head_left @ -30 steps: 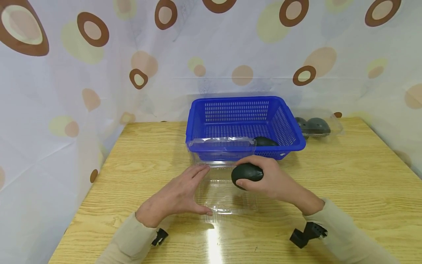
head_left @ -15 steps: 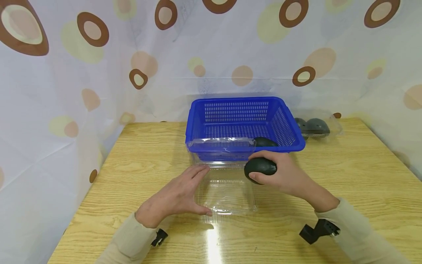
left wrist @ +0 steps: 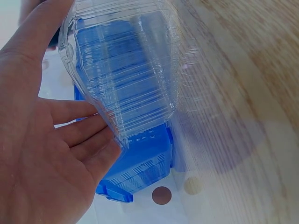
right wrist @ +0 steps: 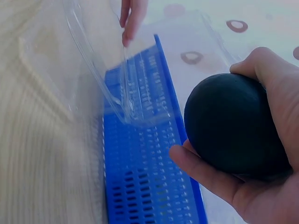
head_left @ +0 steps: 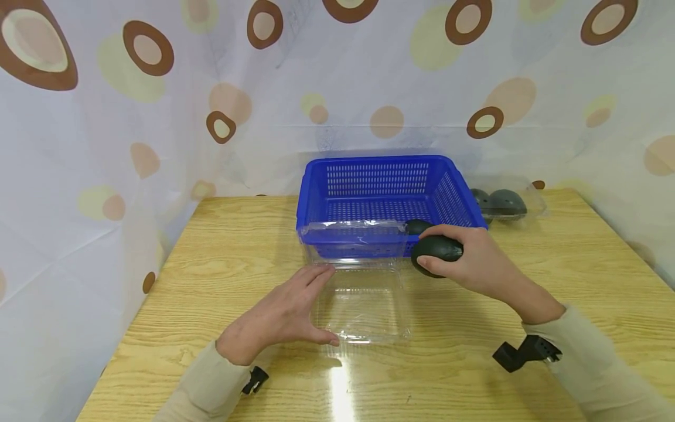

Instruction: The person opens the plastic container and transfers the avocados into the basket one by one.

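Observation:
My right hand (head_left: 482, 264) holds a dark green avocado (head_left: 437, 256) by its sides, thumb in front and fingers behind, by the front right of the blue basket (head_left: 480, 231). In the right wrist view the avocado (right wrist: 233, 123) shows large and round in the fingers. A second avocado (head_left: 418, 227) lies inside the basket, partly hidden. A clear plastic clamshell box (head_left: 364, 310) stands on the table with its lid raised toward the basket. My left hand (head_left: 282, 310) spreads along the box's left side, thumb at the near corner; its fingertips touch the rim (left wrist: 96, 105) in the left wrist view.
Behind the basket's right side, a clear box (head_left: 538, 202) with dark avocados (head_left: 507, 204) inside stands near the table's back edge. The wood-grain table (head_left: 237, 252) meets a patterned cloth backdrop (head_left: 348, 76) behind and at the sides.
My right hand has moved right and away from me with the avocado, from over the clear box to the basket's front right. My left hand has stayed at the box.

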### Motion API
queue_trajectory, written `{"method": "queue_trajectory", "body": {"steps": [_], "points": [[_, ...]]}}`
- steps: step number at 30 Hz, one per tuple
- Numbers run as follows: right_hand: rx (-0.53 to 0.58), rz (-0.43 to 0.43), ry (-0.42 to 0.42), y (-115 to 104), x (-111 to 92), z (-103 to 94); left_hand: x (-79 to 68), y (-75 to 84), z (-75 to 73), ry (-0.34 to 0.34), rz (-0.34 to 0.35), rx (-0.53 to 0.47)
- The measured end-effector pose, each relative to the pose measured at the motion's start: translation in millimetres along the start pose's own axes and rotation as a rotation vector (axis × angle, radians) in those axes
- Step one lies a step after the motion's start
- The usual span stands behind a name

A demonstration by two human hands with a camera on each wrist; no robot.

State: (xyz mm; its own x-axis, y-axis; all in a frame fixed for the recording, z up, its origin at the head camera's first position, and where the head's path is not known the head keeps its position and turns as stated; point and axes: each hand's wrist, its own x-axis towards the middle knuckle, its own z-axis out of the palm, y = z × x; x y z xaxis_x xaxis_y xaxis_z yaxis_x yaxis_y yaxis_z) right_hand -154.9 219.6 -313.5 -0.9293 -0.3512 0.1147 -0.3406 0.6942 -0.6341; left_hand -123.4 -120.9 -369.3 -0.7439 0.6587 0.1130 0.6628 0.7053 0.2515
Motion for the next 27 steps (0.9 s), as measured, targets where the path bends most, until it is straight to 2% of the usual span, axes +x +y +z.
{"method": "queue_trajectory", "body": {"steps": [7,14,22,27], "points": [[-0.049,0.032,0.035,5,5,-10.5,0.1,-0.2,0.1,0.007,0.003,0.005],[-0.046,0.037,0.068,7,13,-15.5,-0.2,0.3,-0.1,0.007,0.0,-0.004],[-0.083,0.031,0.116,10,27,-21.9,-0.5,1.2,-0.7,-0.015,-0.035,-0.023],[-0.104,0.054,0.122,10,37,-27.4,0.1,1.2,-0.9,-0.01,-0.027,-0.024]]}}
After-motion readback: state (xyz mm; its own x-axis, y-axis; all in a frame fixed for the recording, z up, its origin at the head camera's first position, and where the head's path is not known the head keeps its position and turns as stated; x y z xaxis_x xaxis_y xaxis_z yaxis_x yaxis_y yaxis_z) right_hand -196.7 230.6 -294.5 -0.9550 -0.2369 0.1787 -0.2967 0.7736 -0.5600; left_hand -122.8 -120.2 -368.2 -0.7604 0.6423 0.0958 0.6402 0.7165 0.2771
